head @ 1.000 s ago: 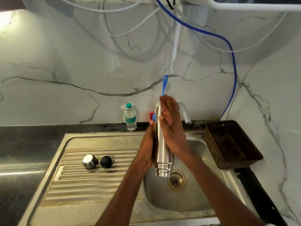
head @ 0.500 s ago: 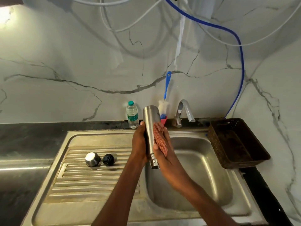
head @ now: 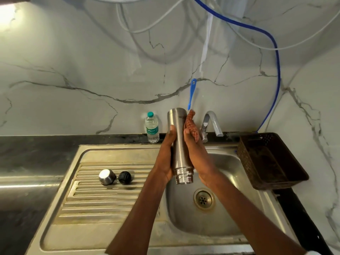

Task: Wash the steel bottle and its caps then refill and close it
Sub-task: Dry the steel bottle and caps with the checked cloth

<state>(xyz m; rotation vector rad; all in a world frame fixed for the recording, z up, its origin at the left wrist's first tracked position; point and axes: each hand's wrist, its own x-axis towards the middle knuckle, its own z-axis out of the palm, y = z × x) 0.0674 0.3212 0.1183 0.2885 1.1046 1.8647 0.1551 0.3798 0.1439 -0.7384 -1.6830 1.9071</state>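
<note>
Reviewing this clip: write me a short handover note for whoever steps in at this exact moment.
Left hand: grips the steel bottle, held mouth-down over the sink basin.
Right hand: presses a reddish scrubber against the bottle's side.
Steel cap and black cap: side by side on the drainboard, apart from the bottle.
Tap: no water visible running.
Done: bottle opened, outside being scrubbed.
Left: finish scrubbing, rinse, wash both caps, refill, close.
</note>
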